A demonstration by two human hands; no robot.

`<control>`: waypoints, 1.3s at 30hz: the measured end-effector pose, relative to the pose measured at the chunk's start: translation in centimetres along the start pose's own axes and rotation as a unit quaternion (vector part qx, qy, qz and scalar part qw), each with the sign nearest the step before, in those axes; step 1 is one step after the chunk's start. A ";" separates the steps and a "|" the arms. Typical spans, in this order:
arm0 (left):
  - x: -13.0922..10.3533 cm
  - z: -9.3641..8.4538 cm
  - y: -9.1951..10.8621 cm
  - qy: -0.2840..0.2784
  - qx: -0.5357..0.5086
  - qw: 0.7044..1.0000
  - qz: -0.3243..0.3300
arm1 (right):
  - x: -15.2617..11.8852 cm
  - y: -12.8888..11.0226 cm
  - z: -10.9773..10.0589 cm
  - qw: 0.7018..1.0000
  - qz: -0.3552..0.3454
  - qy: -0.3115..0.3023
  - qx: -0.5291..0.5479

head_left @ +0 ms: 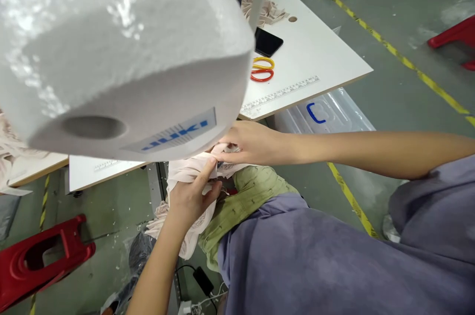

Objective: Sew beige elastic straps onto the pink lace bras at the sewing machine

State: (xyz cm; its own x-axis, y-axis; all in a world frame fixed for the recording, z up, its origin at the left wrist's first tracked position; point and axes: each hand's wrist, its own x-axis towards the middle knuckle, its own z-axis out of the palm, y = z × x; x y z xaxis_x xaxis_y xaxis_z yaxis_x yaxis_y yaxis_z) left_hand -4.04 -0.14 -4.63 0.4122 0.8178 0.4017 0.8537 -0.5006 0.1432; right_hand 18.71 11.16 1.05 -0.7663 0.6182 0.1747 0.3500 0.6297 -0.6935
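Pink fabric (187, 171), pinched by both the left hand (191, 198) and right hand (248, 144) (2 grips), is best kept taut beneath the sewing machine (122, 52).

Bare forearms; purple-grey short sleeve (438, 191); purple-grey garment (315, 265) over lap.

Machine head (122, 57) hides needle area, fabric (185, 171) partly.

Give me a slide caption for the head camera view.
Both hands, left and right, grip pale pink fabric below a white sewing machine.
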 end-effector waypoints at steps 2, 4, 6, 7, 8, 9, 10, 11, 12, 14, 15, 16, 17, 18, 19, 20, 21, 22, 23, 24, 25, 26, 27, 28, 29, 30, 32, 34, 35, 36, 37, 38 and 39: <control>0.4 -0.4 0.9 -0.002 -0.011 1.000 -0.016 | -0.8 0.9 0.9 0.995 -0.053 0.077 -0.026; 0.7 -0.6 1.6 0.003 -0.013 1.000 -0.024 | -1.3 1.6 1.6 0.989 -0.079 0.120 -0.028; 0.9 -0.8 2.1 0.008 -0.013 0.999 -0.031 | -1.4 1.9 2.0 0.989 -0.070 0.127 -0.001; 1.0 -0.8 2.4 0.009 -0.014 0.999 -0.034 | -1.4 1.9 2.0 0.990 -0.060 0.127 0.013; 1.0 -0.8 2.6 0.010 -0.014 0.999 -0.039 | -1.4 1.9 2.0 0.990 -0.052 0.127 0.023; 1.0 -0.8 2.8 0.010 -0.013 0.999 -0.046 | -1.3 1.9 1.9 0.990 -0.046 0.127 0.028; 1.1 -0.9 3.0 0.009 -0.011 0.999 -0.053 | -1.2 1.9 1.8 0.991 -0.044 0.126 0.031; 1.2 -0.9 3.2 0.007 -0.010 0.998 -0.058 | -1.1 1.9 1.6 0.991 -0.044 0.125 0.032; 1.3 -0.9 3.3 0.005 -0.008 0.998 -0.064 | -1.1 1.9 1.5 0.991 -0.046 0.123 0.033; 1.7 -1.0 3.5 -0.002 -0.008 0.998 -0.067 | -1.2 2.0 1.5 0.991 -0.051 0.119 0.033; 1.9 -1.2 3.6 -0.003 -0.009 0.998 -0.068 | -1.3 2.1 1.6 0.990 -0.055 0.124 0.030; 2.0 -1.3 3.7 -0.004 -0.007 0.997 -0.071 | -1.4 2.3 1.8 0.988 -0.061 0.137 0.023; 2.2 -1.5 3.8 -0.008 -0.003 0.997 -0.075 | -1.6 2.4 2.0 0.985 -0.076 0.153 0.012; 2.2 -1.6 3.9 -0.014 0.000 0.997 -0.081 | -1.8 2.6 2.2 0.981 -0.101 0.168 -0.002; 2.3 -1.8 4.0 -0.020 0.002 0.996 -0.088 | -2.0 2.8 2.5 0.974 -0.132 0.180 -0.018; 2.2 -1.9 4.0 -0.025 0.001 0.995 -0.093 | -2.2 3.0 2.7 0.968 -0.166 0.188 -0.035; 2.1 -2.0 3.9 -0.027 -0.006 0.995 -0.094 | -2.3 3.1 2.9 0.961 -0.194 0.190 -0.055; 2.0 -2.1 3.7 -0.026 -0.018 0.995 -0.089 | -2.4 3.2 2.9 0.955 -0.214 0.191 -0.075; 1.9 -2.2 3.4 -0.023 -0.033 0.996 -0.080 | -2.4 3.3 2.9 0.951 -0.223 0.192 -0.097; 1.8 -2.3 2.9 -0.022 -0.050 0.996 -0.065 | -2.3 3.3 2.9 0.948 -0.223 0.193 -0.119; 1.7 -2.5 2.4 -0.028 -0.066 0.996 -0.046 | -2.3 3.3 2.8 0.946 -0.218 0.192 -0.141; 1.6 -2.6 1.8 -0.038 -0.078 0.996 -0.026 | -2.2 3.2 2.7 0.945 -0.211 0.191 -0.158; 1.6 -2.7 1.2 -0.051 -0.082 0.995 -0.007 | -2.2 3.0 2.5 0.945 -0.204 0.191 -0.170; 1.7 -2.9 0.7 -0.064 -0.077 0.995 0.010 | -2.2 2.9 2.4 0.946 -0.195 0.190 -0.176; 1.7 -3.0 0.4 -0.076 -0.064 0.995 0.020 | -2.3 2.8 2.4 0.949 -0.185 0.188 -0.172; 1.8 -3.1 0.2 -0.083 -0.047 0.995 0.024 | -2.5 2.7 2.3 0.955 -0.175 0.183 -0.155; 2.1 -3.3 0.3 -0.085 -0.017 0.996 0.014 | -3.0 2.7 2.3 0.978 -0.131 0.151 -0.066; 2.4 -3.4 1.0 -0.080 -0.002 0.997 -0.006 | -3.3 3.0 2.5 0.990 -0.038 0.104 0.088; 2.5 -3.4 1.5 -0.077 0.002 0.997 -0.015 | -3.3 3.2 2.6 0.981 0.017 0.084 0.172; 2.6 -3.4 2.0 -0.075 0.007 0.997 -0.024 | -3.0 3.4 2.8 0.965 0.067 0.074 0.241; 2.6 -3.4 2.4 -0.074 0.014 0.997 -0.033 | -2.6 3.5 3.1 0.949 0.103 0.080 0.288; 2.6 -3.3 2.9 -0.073 0.022 0.996 -0.045 | -1.9 3.7 3.4 0.938 0.120 0.099 0.309; 2.6 -3.2 3.3 -0.074 0.029 0.995 -0.059 | -1.1 3.8 3.7 0.935 0.122 0.126 0.308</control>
State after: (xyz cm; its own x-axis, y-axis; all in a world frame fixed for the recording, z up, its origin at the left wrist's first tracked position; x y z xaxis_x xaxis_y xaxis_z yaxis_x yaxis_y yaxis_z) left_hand -1.17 -0.55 -0.18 0.3464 0.9050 0.2471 0.9142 -0.3847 0.1276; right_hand 18.87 11.10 -4.36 -0.5259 0.8481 0.0646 0.0620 0.1140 -0.9915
